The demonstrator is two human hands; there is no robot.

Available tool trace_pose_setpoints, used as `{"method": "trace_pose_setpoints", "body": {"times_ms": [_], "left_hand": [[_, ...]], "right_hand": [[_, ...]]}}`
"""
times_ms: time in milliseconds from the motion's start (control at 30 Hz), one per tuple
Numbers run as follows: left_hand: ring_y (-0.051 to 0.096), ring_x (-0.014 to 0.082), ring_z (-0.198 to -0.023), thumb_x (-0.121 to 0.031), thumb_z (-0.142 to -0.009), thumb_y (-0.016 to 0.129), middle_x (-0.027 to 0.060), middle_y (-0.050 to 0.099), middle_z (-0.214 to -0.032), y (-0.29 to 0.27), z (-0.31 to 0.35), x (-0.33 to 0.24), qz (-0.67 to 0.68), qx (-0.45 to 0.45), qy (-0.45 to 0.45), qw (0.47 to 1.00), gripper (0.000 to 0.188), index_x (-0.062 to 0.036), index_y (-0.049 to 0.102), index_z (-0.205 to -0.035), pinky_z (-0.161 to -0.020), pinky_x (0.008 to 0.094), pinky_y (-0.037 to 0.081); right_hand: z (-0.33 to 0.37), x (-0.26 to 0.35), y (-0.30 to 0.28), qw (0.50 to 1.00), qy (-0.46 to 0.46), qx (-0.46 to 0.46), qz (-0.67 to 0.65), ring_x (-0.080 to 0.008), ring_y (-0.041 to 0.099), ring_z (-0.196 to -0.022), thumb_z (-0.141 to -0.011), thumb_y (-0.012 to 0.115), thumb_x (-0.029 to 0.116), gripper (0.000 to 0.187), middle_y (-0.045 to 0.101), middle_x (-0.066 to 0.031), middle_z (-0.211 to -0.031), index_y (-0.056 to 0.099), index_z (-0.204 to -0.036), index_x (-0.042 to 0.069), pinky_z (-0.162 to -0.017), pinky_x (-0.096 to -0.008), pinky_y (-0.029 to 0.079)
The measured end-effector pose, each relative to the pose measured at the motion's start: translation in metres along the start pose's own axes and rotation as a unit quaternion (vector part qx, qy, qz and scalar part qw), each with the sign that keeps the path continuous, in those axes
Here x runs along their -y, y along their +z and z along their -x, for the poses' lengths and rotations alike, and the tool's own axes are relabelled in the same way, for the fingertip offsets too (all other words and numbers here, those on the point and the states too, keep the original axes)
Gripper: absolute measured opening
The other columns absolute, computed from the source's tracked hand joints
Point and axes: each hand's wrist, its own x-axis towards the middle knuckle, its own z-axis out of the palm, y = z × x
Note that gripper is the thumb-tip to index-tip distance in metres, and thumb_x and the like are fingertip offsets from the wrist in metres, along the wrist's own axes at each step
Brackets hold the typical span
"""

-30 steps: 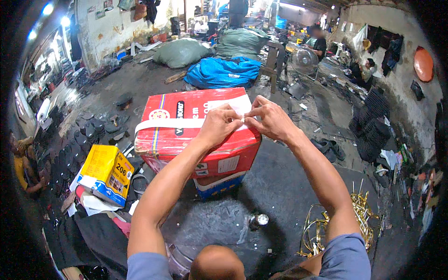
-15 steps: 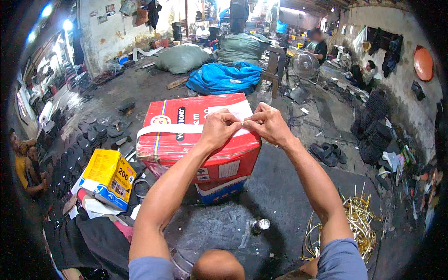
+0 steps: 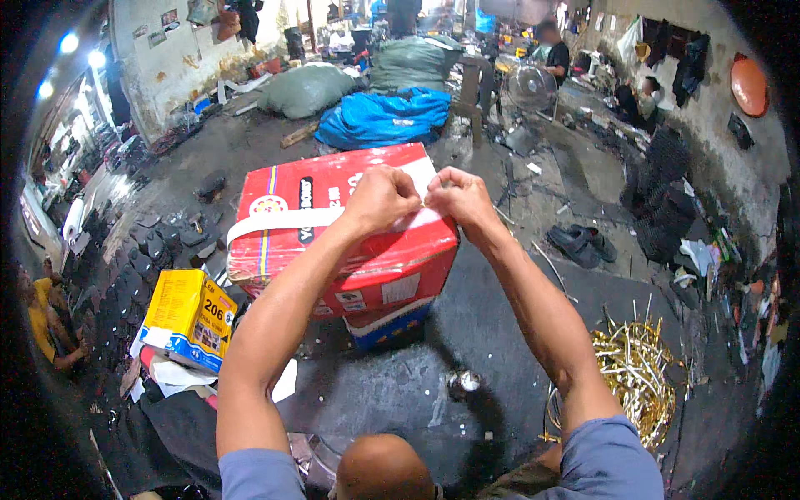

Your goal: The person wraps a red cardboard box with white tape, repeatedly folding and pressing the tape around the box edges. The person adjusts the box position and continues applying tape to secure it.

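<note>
A red carton [image 3: 379, 262] stands in front of me on a blue box [image 3: 392, 325]. A white strip [image 3: 271, 220] runs over its top from the left edge and passes under my left hand [image 3: 382, 200]. Thumb and fingers of that hand are pinched together over the carton's right part. Beside it my right hand [image 3: 462, 200] is also closed in a pinch, its fingertips close to the left ones. Whatever lies between the fingertips is too small to make out. A white patch [image 3: 419, 172] shows on the carton top behind the hands.
A yellow and blue box [image 3: 187, 317] stands at the left on papers. Gold-coloured strips [image 3: 637, 375] lie heaped by my right arm. Dark sandals [image 3: 581, 246] are on the floor to the right. A blue sack [image 3: 383, 119] and a fan [image 3: 533, 87] are farther back, with people beyond.
My view has shifted a little, so the carton sits higher and farther left. My fingertips, touching before, now look slightly apart, and both hands stay over the carton's right part.
</note>
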Motion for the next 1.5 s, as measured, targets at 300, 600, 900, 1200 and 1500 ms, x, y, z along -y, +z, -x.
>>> {"method": "trace_pose_setpoints", "body": {"times_ms": [300,600,900,1200,1500], "left_hand": [[0.069,0.0211,-0.068,-0.016,-0.081,0.079,0.0138,0.072,-0.078,0.015,-0.008,0.014,0.054,-0.077,0.087,0.992,0.016,0.0009,0.078,-0.082,-0.064,0.0347,0.054],[0.062,0.0142,-0.071,-0.011,-0.087,0.076,0.0098,0.067,-0.078,0.022,0.002,0.003,0.113,-0.075,0.066,0.989,0.015,0.0031,0.075,-0.081,-0.065,0.0313,0.048],[0.066,0.0171,-0.074,-0.01,-0.087,0.073,0.011,0.069,-0.081,0.031,-0.003,0.003,0.098,-0.086,0.074,0.989,0.012,0.0012,0.078,-0.086,-0.067,0.0329,0.052],[0.066,0.0136,-0.075,-0.008,-0.086,0.073,0.0081,0.068,-0.08,0.037,-0.012,-0.001,0.134,-0.093,0.072,0.984,0.011,0.0024,0.075,-0.081,-0.067,0.0304,0.052],[0.069,0.0123,-0.071,-0.01,-0.083,0.078,0.0082,0.073,-0.079,0.034,-0.008,-0.002,0.087,-0.082,0.06,0.991,0.011,0.0004,0.078,-0.083,-0.066,0.0287,0.055]], "right_hand": [[0.004,-0.002,0.001,0.995,-0.052,-0.006,0.081,-0.0112,0.055,-0.059,-0.102,0.064,0.043,0.043,0.059,-0.0022,-0.069,0.061,-0.086,0.004,-0.05,-0.0312,0.043],[-0.002,-0.04,0.004,0.993,-0.069,-0.009,-0.096,-0.0058,0.054,-0.066,-0.108,0.06,0.031,0.032,0.064,0.0023,-0.08,0.064,-0.087,0.007,-0.06,-0.027,0.046],[0.011,-0.039,-0.002,0.945,0.151,0.021,-0.289,-0.0069,0.047,-0.053,-0.105,0.061,0.045,0.036,0.054,0.0062,-0.068,0.062,-0.089,0.013,-0.045,-0.0271,0.037],[-0.066,0.004,-0.012,0.897,-0.015,-0.05,0.44,-0.049,0.066,-0.115,-0.1,0.052,0.038,0.052,0.069,-0.0364,-0.108,0.075,-0.099,-0.009,-0.099,-0.052,0.053],[-0.048,-0.05,-0.002,0.975,-0.041,-0.088,0.199,-0.0301,0.066,-0.069,-0.097,0.057,0.021,0.036,0.068,-0.0205,-0.073,0.068,-0.078,-0.007,-0.069,-0.0498,0.053]]}}
